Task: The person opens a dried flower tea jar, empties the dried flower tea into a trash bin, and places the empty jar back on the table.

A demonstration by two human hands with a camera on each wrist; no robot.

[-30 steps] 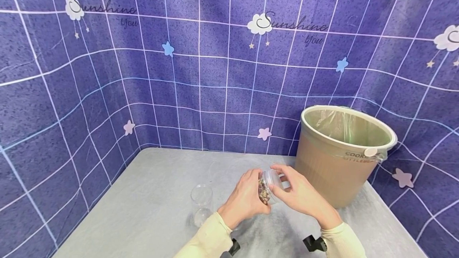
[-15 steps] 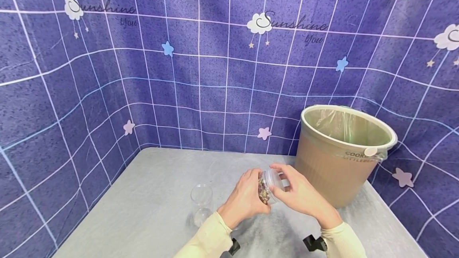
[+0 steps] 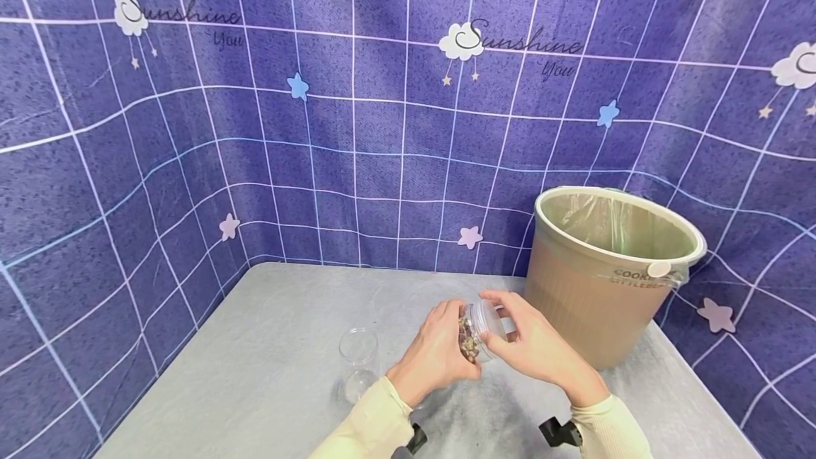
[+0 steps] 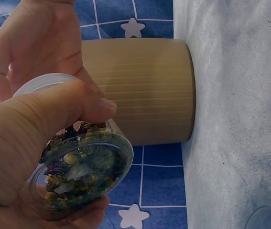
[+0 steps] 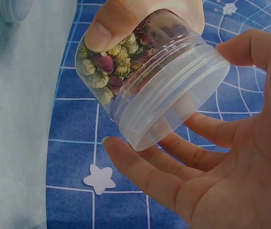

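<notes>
My left hand [image 3: 432, 354] grips a clear plastic jar [image 3: 469, 343] from the left, holding it tilted over the table. Dried flower buds [image 5: 104, 64] in yellow-green and dark red fill it, seen closely in the right wrist view. A frosted screw lid [image 5: 173, 98] is on the jar's mouth, facing right. Around that lid my right hand [image 3: 534, 346] curls, thumb at one edge and fingertips along the opposite side. In the left wrist view, the jar's clear base [image 4: 82, 171] faces the camera, and the left thumb lies across its side.
An open clear cylindrical container [image 3: 359, 363] stands on the grey table [image 3: 274, 346], left of my hands. Behind my right hand is a large beige bin [image 3: 589, 303] with a plastic liner. A blue gridded curtain [image 3: 382, 126] surrounds the back and sides.
</notes>
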